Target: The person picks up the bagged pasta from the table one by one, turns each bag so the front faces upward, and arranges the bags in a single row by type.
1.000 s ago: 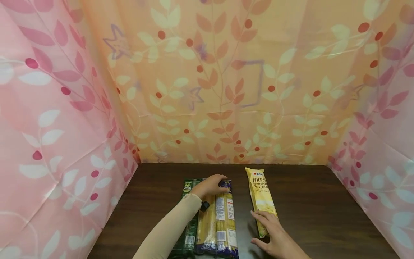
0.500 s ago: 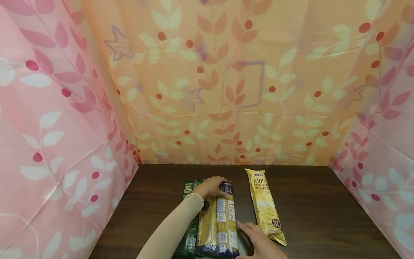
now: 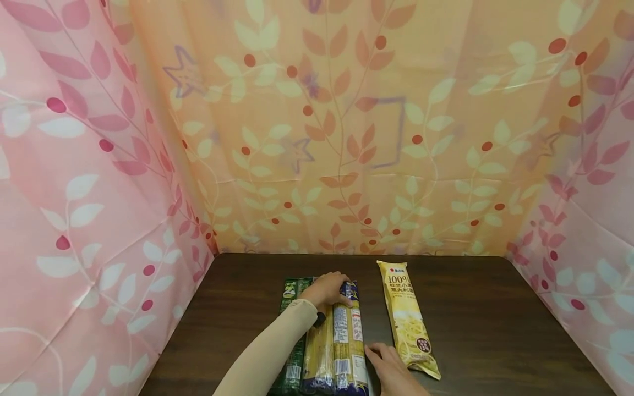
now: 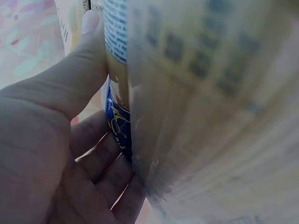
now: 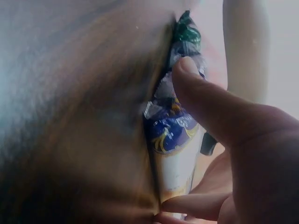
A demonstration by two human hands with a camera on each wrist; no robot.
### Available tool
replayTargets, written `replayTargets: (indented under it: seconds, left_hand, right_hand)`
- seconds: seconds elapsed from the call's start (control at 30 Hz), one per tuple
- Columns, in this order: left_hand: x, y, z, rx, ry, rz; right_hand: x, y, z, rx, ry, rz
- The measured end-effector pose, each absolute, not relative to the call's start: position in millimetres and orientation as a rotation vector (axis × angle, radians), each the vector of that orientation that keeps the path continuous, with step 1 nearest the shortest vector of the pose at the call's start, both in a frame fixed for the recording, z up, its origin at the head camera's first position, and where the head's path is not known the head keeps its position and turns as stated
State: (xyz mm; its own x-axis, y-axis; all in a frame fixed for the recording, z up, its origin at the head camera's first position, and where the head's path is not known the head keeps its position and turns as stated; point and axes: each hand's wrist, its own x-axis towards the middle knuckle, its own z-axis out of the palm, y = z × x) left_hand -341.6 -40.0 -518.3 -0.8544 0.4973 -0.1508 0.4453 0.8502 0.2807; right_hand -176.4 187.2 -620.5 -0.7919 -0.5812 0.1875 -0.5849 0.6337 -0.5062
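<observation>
Three long packs of dried noodles lie side by side: a green pack (image 3: 293, 357), a clear pack of spaghetti (image 3: 318, 357) and a blue-ended spaghetti pack (image 3: 349, 330). My left hand (image 3: 327, 290) lies across their far ends. In the left wrist view its thumb runs beside a printed label, and its extended fingers (image 4: 105, 172) meet the blue end. Beside the blue-ended pack's near right edge is my right hand (image 3: 388, 368). The right wrist view shows its thumb (image 5: 201, 93) across the packs' near ends and its fingertips along the side.
A yellow noodle pack (image 3: 408, 319) lies apart, slightly slanted, to the right of the row. The dark wooden table (image 3: 485, 324) is enclosed by a patterned orange curtain (image 3: 346, 137) behind and pink cloth at the sides. A small black object (image 3: 319, 319) sits at the left wrist.
My right hand has left the yellow pack and moved left to the row's near right edge. The yellow pack's near end has swung rightward. My left hand stays at the far ends.
</observation>
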Motion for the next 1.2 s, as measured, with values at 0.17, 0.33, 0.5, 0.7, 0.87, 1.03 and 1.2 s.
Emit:
replayTargets:
  seconds: [0.17, 0.33, 0.5, 0.7, 0.87, 1.03, 1.2]
  left_hand:
    - [-342.5, -39.6, -521.0, 0.712, 2.798, 0.366]
    - [-341.0, -39.6, -524.9, 0.711, 2.781, 0.358]
    - [-339.0, -41.1, -525.5, 0.719, 2.77, 0.373]
    - [-342.2, -41.5, -520.6, 0.733, 2.773, 0.372]
    - [-341.5, -41.9, -521.5, 0.729, 2.785, 0.393]
    - [-339.1, -42.7, -526.1, 0.73, 2.758, 0.388]
    - [-338.3, -44.2, -522.7, 0.731, 2.749, 0.41]
  right_hand:
    - [-175.6, 181.2, -617.4, 0.977, -2.875, 0.783]
    - [-173.5, 177.1, -616.9, 0.976, -2.887, 0.731]
    - [-169.7, 173.5, -613.1, 0.944, -2.926, 0.722]
    - [-165.6, 167.7, -585.1, 0.88, -3.009, 0.727]
    - [-162.9, 161.3, -573.7, 0.808, -3.071, 0.751]
    - [-168.4, 164.3, -591.0, 0.786, -3.029, 0.826]
    - [-172.2, 165.5, -590.9, 0.781, -3.026, 0.931]
